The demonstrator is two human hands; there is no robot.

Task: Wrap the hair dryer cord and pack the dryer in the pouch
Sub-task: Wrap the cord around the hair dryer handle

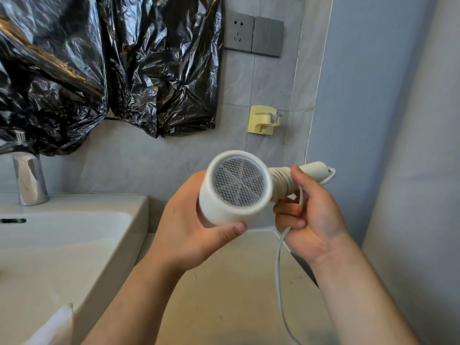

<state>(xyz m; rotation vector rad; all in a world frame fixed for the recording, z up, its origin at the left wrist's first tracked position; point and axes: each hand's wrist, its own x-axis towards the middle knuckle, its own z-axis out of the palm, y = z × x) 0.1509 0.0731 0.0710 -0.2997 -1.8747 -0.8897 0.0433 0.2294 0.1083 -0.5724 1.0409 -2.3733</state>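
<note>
A white hair dryer (224,207) is held in mid-air, its round mesh intake facing me. My left hand (189,227) grips the barrel from the left and below. The handle points right, with several turns of the white cord (282,181) wound around it. My right hand (313,215) is closed on the handle and the cord. A loose length of cord (280,265) hangs from this hand down past the bottom edge. A white fabric corner (57,324) at the bottom left may be the pouch; I cannot tell.
A white sink (74,227) with a chrome tap (29,180) stands at the left. Black plastic sheeting (99,66) covers the wall above it. A grey socket and switch (254,33) and a yellow wall holder (263,119) are on the tiled wall. Beige floor lies below.
</note>
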